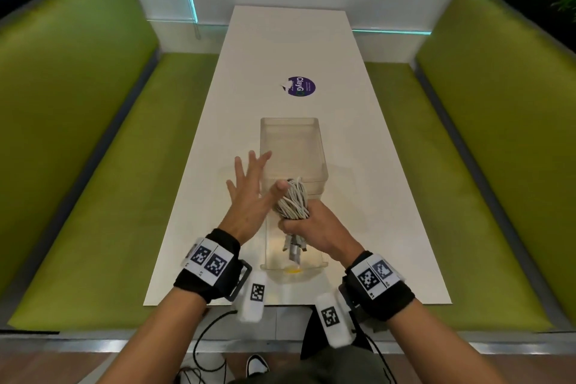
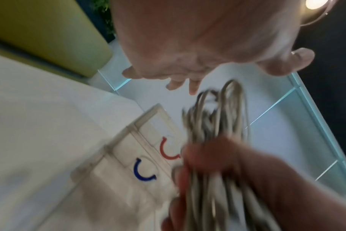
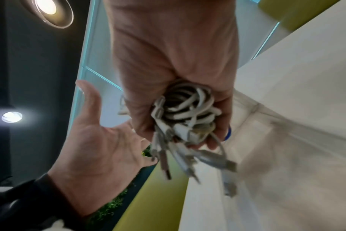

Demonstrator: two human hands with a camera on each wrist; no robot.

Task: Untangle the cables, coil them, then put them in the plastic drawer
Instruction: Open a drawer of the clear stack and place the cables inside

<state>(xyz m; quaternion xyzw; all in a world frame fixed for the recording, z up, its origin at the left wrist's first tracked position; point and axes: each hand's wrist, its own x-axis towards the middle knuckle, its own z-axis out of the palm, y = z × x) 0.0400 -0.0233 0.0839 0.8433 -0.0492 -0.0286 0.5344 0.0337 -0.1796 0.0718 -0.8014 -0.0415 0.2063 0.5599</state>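
White table (image 1: 280, 50), green benches (image 1: 78, 134), right hand (image 1: 314, 227) gripping cables (image 1: 293, 199), left hand (image 1: 246, 193) spread

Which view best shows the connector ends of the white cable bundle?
The right wrist view: the plugs of the white cable bundle dangle below the gripping right hand. The head view shows them small; the left wrist view only shows blurred loops.

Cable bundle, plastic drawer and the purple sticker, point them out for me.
cable bundle (image 1: 294, 200), head view, on the looped white strands above the fist.
plastic drawer (image 1: 318, 264), head view, on its near front rim.
purple sticker (image 1: 301, 86), head view, on its round middle.
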